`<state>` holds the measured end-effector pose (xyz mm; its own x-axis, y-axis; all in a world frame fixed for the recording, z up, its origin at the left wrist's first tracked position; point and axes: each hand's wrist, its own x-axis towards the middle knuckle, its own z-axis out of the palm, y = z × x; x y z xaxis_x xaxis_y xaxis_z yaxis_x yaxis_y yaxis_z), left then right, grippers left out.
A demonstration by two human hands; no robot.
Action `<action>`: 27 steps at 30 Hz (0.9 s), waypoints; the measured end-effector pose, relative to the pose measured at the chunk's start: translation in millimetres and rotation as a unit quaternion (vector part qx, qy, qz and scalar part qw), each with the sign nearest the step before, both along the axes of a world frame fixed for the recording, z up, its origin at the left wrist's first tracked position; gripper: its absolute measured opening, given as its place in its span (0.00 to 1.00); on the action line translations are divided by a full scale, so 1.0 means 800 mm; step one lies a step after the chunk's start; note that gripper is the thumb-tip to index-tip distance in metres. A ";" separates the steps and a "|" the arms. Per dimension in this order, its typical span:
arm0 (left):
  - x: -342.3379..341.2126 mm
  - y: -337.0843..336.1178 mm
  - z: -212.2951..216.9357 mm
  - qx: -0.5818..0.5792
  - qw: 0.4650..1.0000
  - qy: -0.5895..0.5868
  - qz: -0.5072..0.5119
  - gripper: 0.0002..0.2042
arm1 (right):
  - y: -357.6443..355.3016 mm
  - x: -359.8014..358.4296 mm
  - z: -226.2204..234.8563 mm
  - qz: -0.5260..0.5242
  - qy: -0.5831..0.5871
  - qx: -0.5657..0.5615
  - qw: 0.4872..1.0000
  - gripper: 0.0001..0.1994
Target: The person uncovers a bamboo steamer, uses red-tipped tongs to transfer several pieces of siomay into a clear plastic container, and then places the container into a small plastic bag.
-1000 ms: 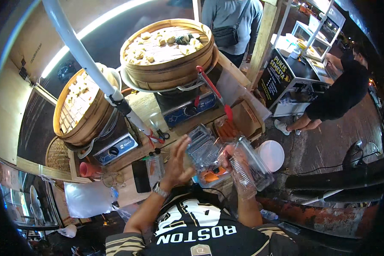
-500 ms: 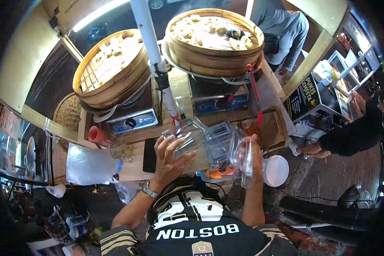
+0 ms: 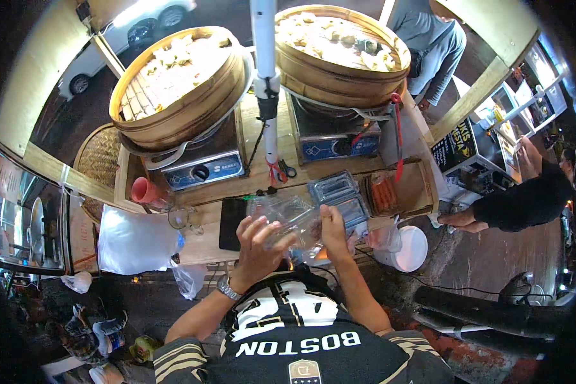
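A clear plastic food container (image 3: 292,213) is held in front of me over the wooden counter. My left hand (image 3: 257,248) supports its left and near side, the fingers curled against the plastic. At its right edge my right hand (image 3: 335,235) grips it, thumb on top. Just beyond my right hand lie more clear plastic containers (image 3: 335,185). A dark flat tablet-like slab (image 3: 230,224) lies left of the held container. Orange items, partly hidden by my right hand, show below it.
Two round bamboo steamers with dumplings, the left steamer (image 3: 195,96) and right steamer (image 3: 339,67), stand on gas stoves behind a white pole (image 3: 264,38). Red tongs (image 3: 399,137) hang at right. A white bucket (image 3: 411,249), red cup (image 3: 148,191) and white plastic bags (image 3: 134,240) are nearby.
My right hand has moved left from beside the bucket to the container's right edge. Clear plastic that was at that hand now shows near the bucket. My view has shifted slightly.
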<state>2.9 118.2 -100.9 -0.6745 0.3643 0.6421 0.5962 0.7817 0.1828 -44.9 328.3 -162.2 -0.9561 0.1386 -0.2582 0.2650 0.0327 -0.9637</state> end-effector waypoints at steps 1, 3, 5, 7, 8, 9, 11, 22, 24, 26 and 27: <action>0.003 -0.002 -0.009 0.003 1.000 0.000 0.000 0.23 | -0.010 0.003 0.016 -0.021 -0.010 -0.006 1.000 0.18; 0.011 -0.010 -0.029 0.270 0.954 -0.106 0.069 0.32 | -0.025 0.004 0.024 -0.041 0.006 -0.010 0.999 0.18; 0.010 -0.032 -0.021 0.261 0.935 -0.224 0.085 0.36 | -0.034 0.004 0.023 -0.069 0.021 -0.013 0.997 0.17; 0.004 -0.052 -0.022 0.648 0.496 -0.569 -0.103 0.34 | -0.045 0.001 0.010 -0.080 0.081 0.046 0.992 0.13; 0.004 -0.059 -0.023 0.677 0.406 -0.587 -0.182 0.33 | -0.052 0.000 0.005 -0.079 0.081 0.047 0.992 0.13; 0.003 -0.064 -0.022 0.678 0.405 -0.585 -0.183 0.33 | -0.058 -0.001 0.001 -0.058 0.125 0.053 0.989 0.11; -0.001 -0.076 -0.015 0.634 0.425 -0.620 -0.180 0.28 | -0.078 0.001 0.015 -0.032 0.167 0.059 0.984 0.10; -0.012 -0.139 -0.018 0.532 0.616 -0.566 -0.128 0.17 | -0.100 0.029 0.043 0.102 0.113 0.050 0.987 0.18; -0.011 -0.143 -0.026 0.517 0.600 -0.596 -0.132 0.23 | -0.106 0.035 0.043 0.097 0.130 0.074 0.984 0.18; -0.013 -0.141 -0.007 0.508 0.602 -0.597 -0.153 0.25 | -0.102 0.035 0.045 0.078 0.161 0.125 0.976 0.18; -0.011 -0.139 0.005 0.506 0.601 -0.598 -0.159 0.27 | -0.101 0.037 0.047 0.062 0.171 0.130 0.975 0.18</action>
